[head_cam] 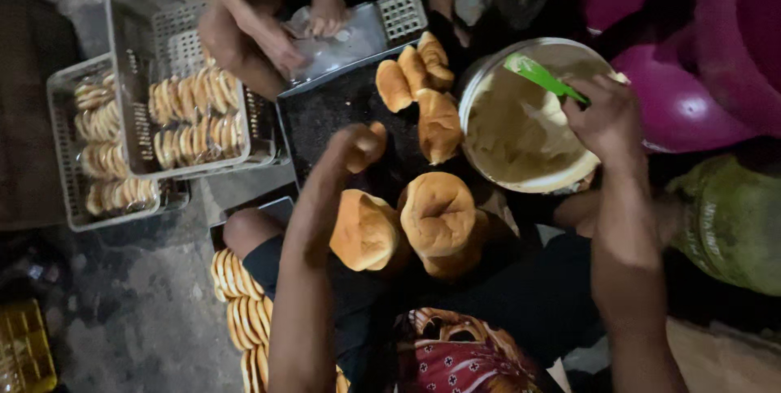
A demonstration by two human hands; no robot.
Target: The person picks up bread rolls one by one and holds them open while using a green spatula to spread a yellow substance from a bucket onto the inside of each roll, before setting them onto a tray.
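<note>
My right hand [608, 120] grips a green spatula [538, 75] whose blade rests in the pale cream of a round white bucket [488, 76]. My left hand [354, 151] hovers over a dark tray [325, 116] with its fingers curled, and I see nothing in it. Just below that hand, two large round buns [366, 230] [438, 212] rest on my lap. More golden buns [439, 124] lie on the tray between my left hand and the bucket.
Another person's hands [277, 41] press a clear plastic bag on a metal tray [382, 23] at the top. Two grey crates [130, 35] with rows of sliced buns stand at the left. More bun rows [237, 303] lie by my knee. Pink tubs [691, 100] and a green sack [732, 222] crowd the right.
</note>
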